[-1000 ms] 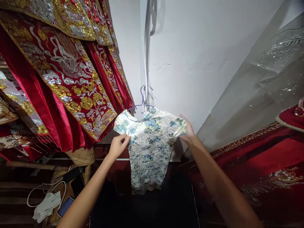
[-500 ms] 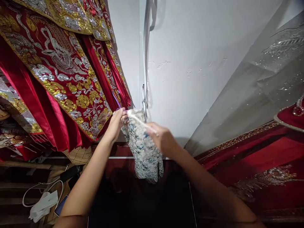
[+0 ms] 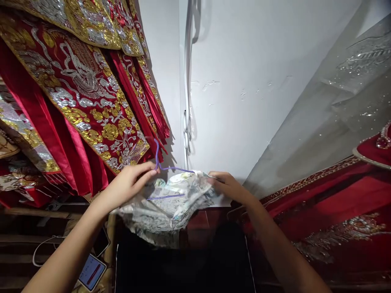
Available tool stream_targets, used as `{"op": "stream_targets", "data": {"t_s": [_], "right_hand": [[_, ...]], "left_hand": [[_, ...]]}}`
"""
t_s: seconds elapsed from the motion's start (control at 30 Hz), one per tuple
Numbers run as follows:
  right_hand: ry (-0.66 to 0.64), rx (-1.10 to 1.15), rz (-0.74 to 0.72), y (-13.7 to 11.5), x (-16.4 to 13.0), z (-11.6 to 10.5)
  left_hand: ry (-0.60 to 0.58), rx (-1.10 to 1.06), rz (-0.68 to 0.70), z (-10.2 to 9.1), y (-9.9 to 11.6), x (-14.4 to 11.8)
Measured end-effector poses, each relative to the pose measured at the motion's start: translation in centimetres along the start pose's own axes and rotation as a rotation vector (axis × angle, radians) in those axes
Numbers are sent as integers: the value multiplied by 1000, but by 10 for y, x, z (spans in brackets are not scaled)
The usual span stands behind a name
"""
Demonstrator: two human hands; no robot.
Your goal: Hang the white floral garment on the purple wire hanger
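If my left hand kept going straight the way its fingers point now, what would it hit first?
The left hand points right, so it would probably meet the purple hanger and the floral garment it already touches, then the right hand. Depth is unclear.

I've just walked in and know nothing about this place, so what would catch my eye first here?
Most striking are the red robes thick with gold and silver embroidery, hanging in rows on the left. In the middle, before a white wall, the left hand and right hand hold a small blue-and-white floral garment bunched on a purple hanger. More red embroidered cloth lies at the lower right.
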State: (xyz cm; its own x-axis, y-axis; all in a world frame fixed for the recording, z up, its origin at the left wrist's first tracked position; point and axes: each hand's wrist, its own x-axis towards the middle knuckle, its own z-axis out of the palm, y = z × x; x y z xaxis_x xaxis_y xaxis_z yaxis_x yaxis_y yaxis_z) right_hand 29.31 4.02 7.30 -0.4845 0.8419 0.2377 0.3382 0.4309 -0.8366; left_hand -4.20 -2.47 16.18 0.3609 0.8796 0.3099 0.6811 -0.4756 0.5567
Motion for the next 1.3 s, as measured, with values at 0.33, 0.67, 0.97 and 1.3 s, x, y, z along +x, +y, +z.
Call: {"op": "stream_targets", "data": {"t_s": [0.33, 0.67, 0.97, 1.3], "right_hand": [[794, 539, 192, 9, -14, -53], [610, 638, 162, -5, 6, -30], [496, 352, 173, 12, -12, -38], [883, -414, -27, 12, -15, 7]], "left_hand": [[946, -31, 187, 46, -18, 7], [675, -655, -212, 184, -41, 18], [682, -805, -265, 187, -42, 51], [734, -896, -313, 189, -49, 39]]}}
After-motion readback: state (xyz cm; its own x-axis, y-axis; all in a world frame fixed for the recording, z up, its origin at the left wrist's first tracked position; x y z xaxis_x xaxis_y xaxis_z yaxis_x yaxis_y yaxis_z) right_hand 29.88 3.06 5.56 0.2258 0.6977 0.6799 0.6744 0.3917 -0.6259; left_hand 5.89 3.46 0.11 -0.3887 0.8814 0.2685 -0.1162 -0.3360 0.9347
